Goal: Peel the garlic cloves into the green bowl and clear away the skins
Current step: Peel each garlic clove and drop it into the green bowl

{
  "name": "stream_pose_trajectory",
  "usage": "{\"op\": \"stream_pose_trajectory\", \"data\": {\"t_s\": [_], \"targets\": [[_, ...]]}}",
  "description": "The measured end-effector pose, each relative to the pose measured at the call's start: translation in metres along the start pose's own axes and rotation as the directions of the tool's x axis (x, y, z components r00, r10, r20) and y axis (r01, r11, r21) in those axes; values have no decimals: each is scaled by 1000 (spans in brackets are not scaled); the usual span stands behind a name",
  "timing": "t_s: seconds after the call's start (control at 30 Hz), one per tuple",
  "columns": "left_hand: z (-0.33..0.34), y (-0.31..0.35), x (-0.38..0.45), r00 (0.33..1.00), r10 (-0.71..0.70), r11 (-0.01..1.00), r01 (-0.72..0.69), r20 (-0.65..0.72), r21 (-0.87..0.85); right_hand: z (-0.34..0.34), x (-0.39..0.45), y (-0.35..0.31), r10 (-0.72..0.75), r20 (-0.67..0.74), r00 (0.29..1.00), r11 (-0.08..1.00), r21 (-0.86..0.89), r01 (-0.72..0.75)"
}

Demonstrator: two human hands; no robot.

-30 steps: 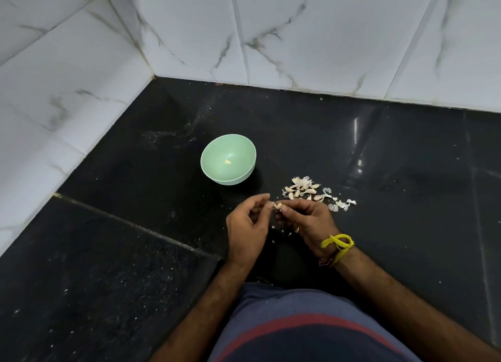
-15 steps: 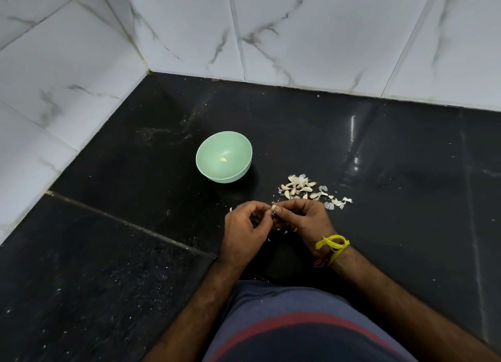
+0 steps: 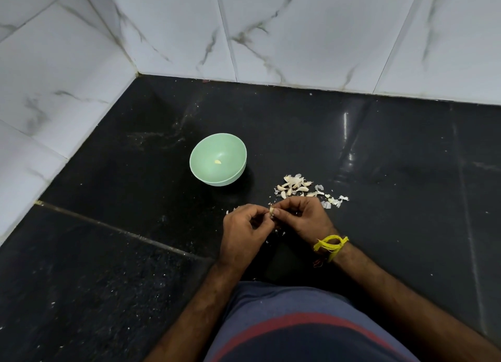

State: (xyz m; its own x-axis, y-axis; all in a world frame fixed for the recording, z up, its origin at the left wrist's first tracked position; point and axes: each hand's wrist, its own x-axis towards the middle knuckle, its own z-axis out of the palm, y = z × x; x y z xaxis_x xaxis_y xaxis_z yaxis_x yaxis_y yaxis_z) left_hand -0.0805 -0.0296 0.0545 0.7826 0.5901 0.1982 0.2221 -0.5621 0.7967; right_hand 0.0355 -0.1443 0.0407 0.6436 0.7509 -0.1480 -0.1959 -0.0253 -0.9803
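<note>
The green bowl (image 3: 206,176) stands on the black counter with one peeled clove (image 3: 218,161) lying inside it. Right of the bowl lies a heap of unpeeled garlic cloves and loose skins (image 3: 294,187). Just in front of that heap my left hand (image 3: 242,233) and my right hand (image 3: 306,218) meet, both pinching one small garlic clove (image 3: 271,211) between fingertips and thumbs. A yellow thread is tied round my right wrist. Small skin flakes (image 3: 280,233) lie under my hands.
White marble-tiled walls (image 3: 298,33) close the counter at the back and on the left, forming a corner. A seam (image 3: 122,233) runs across the black counter (image 3: 406,172) from the left towards my hands. My blue shirt with a red stripe fills the bottom edge.
Both hands stay together on the clove, fingers shifting slightly around it. The view has shifted a little; bowl and heap have not moved.
</note>
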Motion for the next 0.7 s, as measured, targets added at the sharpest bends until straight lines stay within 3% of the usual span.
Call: {"op": "stream_pose_trajectory", "data": {"t_s": [0.2,0.4,0.7], "targets": [[4,-2,4,1000,-24,999,24,-10,-24,-2,4,6,4,9,1000,1000,-3,-4],[4,1,10,964,-263,950,264,30,-166,-1,5,2,62,16,998,991,114,-63],[5,10,13,955,-290,949,295,64,-112,2,7,-1,97,-66,993,993,69,-92]]}}
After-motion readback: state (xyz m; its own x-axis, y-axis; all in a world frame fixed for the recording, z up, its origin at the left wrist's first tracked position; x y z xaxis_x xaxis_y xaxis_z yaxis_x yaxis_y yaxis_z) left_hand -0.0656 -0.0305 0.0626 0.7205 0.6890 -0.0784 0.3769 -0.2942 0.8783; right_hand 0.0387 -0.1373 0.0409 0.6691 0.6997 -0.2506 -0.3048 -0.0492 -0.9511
